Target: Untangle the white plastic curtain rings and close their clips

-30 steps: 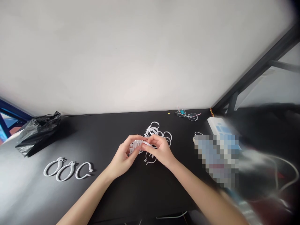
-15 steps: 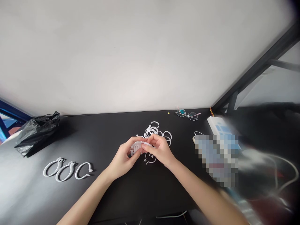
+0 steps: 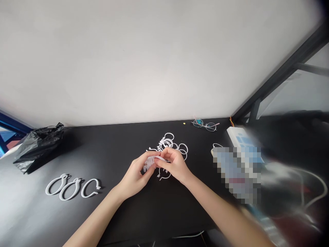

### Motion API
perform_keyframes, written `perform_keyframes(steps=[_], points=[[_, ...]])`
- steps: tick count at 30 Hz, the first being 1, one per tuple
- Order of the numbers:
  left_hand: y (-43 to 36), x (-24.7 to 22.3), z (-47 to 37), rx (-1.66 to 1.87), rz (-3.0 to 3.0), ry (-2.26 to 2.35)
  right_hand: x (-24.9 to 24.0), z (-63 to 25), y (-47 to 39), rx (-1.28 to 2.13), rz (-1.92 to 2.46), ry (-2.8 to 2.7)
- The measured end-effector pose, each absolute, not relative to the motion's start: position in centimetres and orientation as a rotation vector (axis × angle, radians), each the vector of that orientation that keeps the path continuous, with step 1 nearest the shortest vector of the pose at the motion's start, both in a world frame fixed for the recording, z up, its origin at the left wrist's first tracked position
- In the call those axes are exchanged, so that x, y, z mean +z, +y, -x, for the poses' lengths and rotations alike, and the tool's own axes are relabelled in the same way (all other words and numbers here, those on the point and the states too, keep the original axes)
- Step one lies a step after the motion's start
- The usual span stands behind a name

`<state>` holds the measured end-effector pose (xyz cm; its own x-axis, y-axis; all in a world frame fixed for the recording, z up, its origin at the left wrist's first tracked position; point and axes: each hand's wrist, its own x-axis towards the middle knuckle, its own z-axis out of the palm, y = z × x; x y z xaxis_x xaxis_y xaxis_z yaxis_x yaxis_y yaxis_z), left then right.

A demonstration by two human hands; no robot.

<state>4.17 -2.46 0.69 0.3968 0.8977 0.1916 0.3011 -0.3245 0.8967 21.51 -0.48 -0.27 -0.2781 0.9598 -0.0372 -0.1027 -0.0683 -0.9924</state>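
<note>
My left hand (image 3: 137, 175) is closed round a stack of white plastic curtain rings (image 3: 148, 162), whose clasps show between thumb and fingers. Against it, my right hand (image 3: 174, 166) pinches one white curtain ring (image 3: 161, 158) at the stack's right side; its far part is hidden by the fingers. Just behind both hands lies a loose pile of similar thin white rings (image 3: 167, 143), some of them open. Another open ring (image 3: 165, 174) lies under my right hand. Three larger-looking rings (image 3: 69, 190) rest to the left, the rightmost one with a gap.
A black plastic bag (image 3: 38, 145) sits at the table's far left. Eyeglasses (image 3: 205, 126) lie near the wall. To the right are a white and blue box (image 3: 240, 139), a blurred-out flat item (image 3: 235, 175) and a pale cable (image 3: 322, 183). A dark metal frame (image 3: 280, 75) rises at right.
Both hands stay together with the rings. The fingers and the pinched ring have shifted only slightly, and the stack in my left hand looks a little more turned. The view has moved slightly.
</note>
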Motion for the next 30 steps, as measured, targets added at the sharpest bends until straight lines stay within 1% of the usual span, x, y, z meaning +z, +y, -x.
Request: perform_keyframes(steps=[19, 27, 30], points=[[-2.21, 1.01, -4.55, 0.945, -1.965, 0.983, -0.42, -21.27, -0.90, 1.271, 1.084, -1.577], [-2.14, 0.96, -4.57, 0.939, -1.981, 0.979, -0.65, -21.35, -1.04, 1.038, 1.137, -1.823], [-2.12, 1.00, -4.56, 0.932, -1.984, 0.975, -0.57, -21.43, -1.06, 1.025, 1.143, -1.853]])
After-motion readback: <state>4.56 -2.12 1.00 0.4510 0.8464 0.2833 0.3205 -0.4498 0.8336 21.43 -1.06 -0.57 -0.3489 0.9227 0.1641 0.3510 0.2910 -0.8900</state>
